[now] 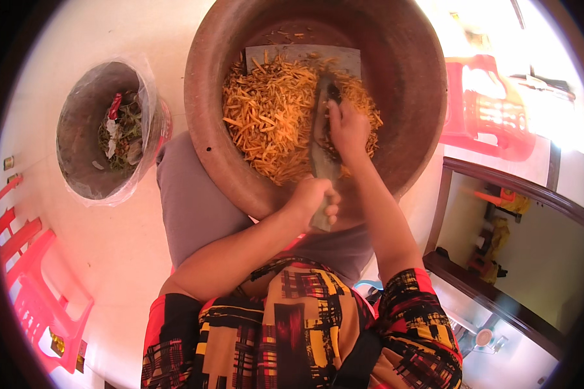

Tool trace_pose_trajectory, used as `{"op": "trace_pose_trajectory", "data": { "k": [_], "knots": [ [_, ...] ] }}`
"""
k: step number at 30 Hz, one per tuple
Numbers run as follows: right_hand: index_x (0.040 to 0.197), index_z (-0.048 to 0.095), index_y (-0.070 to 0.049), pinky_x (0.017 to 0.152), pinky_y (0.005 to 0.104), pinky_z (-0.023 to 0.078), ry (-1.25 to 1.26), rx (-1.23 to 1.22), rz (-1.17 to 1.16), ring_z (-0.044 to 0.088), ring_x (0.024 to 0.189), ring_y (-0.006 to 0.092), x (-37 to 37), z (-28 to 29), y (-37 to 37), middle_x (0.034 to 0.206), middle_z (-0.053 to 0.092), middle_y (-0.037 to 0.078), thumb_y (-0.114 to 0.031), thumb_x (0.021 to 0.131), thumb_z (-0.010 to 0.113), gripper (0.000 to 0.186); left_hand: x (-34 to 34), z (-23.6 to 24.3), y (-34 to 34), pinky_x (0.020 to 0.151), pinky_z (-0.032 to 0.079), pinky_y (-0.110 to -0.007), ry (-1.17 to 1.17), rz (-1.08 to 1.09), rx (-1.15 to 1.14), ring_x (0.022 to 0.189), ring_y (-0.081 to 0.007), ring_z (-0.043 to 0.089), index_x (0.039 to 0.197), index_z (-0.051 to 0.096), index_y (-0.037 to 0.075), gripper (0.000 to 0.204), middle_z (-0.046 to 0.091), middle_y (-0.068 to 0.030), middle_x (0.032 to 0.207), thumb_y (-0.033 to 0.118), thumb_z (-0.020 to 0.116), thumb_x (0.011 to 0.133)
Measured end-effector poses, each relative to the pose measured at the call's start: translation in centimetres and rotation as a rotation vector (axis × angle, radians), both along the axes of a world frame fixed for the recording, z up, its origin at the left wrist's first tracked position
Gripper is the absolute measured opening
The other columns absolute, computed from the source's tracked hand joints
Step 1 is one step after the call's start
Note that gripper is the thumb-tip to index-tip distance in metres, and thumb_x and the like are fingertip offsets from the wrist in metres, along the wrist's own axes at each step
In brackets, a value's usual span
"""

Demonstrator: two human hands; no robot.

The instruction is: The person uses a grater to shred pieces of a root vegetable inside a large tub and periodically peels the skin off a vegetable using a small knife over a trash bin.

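A large brown basin (416, 84) rests at my lap, with a heap of thin orange vegetable strips (266, 113) in it. Across the heap lies a long, narrow grey-green board (322, 163) that looks like a hand shredder, tilted with its near end toward me. My left hand (311, 200) is wrapped round that near end. Farther up, my right hand (349, 129) is closed at the board's right side, thumb along its top; whatever lies under the fingers is hidden and slightly blurred. Behind the heap, a flat grey board (344, 59) is partly covered by strips.
At the left stands a bin lined with clear plastic (78, 139), holding green scraps and a red wrapper. A red plastic chair (42, 285) is at the lower left, and red plastic seating (480, 107) at the upper right. Dark-framed furniture (499, 295) stands close on my right.
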State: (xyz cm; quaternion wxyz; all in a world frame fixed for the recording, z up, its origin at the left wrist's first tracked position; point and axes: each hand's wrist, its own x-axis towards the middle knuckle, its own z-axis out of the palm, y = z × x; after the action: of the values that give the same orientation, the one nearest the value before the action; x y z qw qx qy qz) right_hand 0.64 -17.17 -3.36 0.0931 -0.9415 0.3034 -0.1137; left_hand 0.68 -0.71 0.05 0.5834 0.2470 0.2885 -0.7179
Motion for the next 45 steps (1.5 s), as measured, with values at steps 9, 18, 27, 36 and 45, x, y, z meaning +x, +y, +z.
{"op": "trace_pose_trajectory", "data": {
  "k": [9, 18, 27, 36, 45],
  "knots": [
    [0.071, 0.059, -0.001, 0.061, 0.0489, 0.044, 0.048, 0.049, -0.071, 0.059, 0.068, 0.0396, 1.7, -6.2, -8.3, 0.067, 0.059, 0.020, -0.031, 0.085, 0.060, 0.033, -0.2, -0.2, -0.2, 0.041, 0.039, -0.038, -0.014, -0.012, -0.039, 0.045, -0.0189, 0.044, 0.091, 0.038, 0.008, 0.018, 0.049, -0.0134, 0.071, 0.002, 0.043, 0.076],
    [0.069, 0.056, -0.002, 0.057, 0.0460, 0.044, 0.029, -0.038, -0.104, 0.057, 0.057, 0.0399, 2.1, -3.9, -5.4, 0.059, 0.058, 0.018, -0.030, 0.088, 0.056, 0.035, -0.4, 0.0, -0.3, 0.041, 0.039, -0.037, -0.011, -0.003, -0.009, 0.045, -0.0188, 0.043, 0.092, 0.038, 0.007, 0.019, 0.049, -0.0136, 0.070, 0.002, 0.043, 0.075],
    [0.065, 0.054, -0.001, 0.051, 0.0451, 0.041, 0.012, 0.143, -0.003, 0.052, 0.050, 0.0386, 0.1, -0.9, -2.4, 0.053, 0.052, 0.019, -0.030, 0.088, 0.057, 0.037, 0.0, -0.6, 0.0, 0.042, 0.039, -0.038, 0.054, 0.002, -0.045, 0.045, -0.0194, 0.044, 0.092, 0.038, 0.007, 0.019, 0.049, -0.0136, 0.070, 0.001, 0.043, 0.075],
    [0.070, 0.059, -0.001, 0.056, 0.0481, 0.041, 0.028, 0.055, -0.082, 0.055, 0.064, 0.0401, 3.1, -4.8, -6.7, 0.064, 0.056, 0.021, -0.035, 0.087, 0.056, 0.039, 0.0, -0.5, -0.3, 0.042, 0.040, -0.039, 0.059, 0.027, -0.080, 0.046, -0.0187, 0.043, 0.092, 0.038, 0.009, 0.018, 0.048, -0.0122, 0.070, 0.002, 0.042, 0.076],
    [0.068, 0.059, -0.002, 0.056, 0.0479, 0.041, 0.111, 0.150, -0.033, 0.055, 0.062, 0.0397, 0.3, -0.6, -2.2, 0.063, 0.056, 0.021, -0.034, 0.087, 0.057, 0.038, 0.2, 0.1, 0.1, 0.042, 0.041, -0.037, 0.010, -0.019, -0.020, 0.045, -0.0184, 0.043, 0.091, 0.038, 0.010, 0.017, 0.048, -0.0111, 0.069, 0.003, 0.042, 0.076]
  ]
}}
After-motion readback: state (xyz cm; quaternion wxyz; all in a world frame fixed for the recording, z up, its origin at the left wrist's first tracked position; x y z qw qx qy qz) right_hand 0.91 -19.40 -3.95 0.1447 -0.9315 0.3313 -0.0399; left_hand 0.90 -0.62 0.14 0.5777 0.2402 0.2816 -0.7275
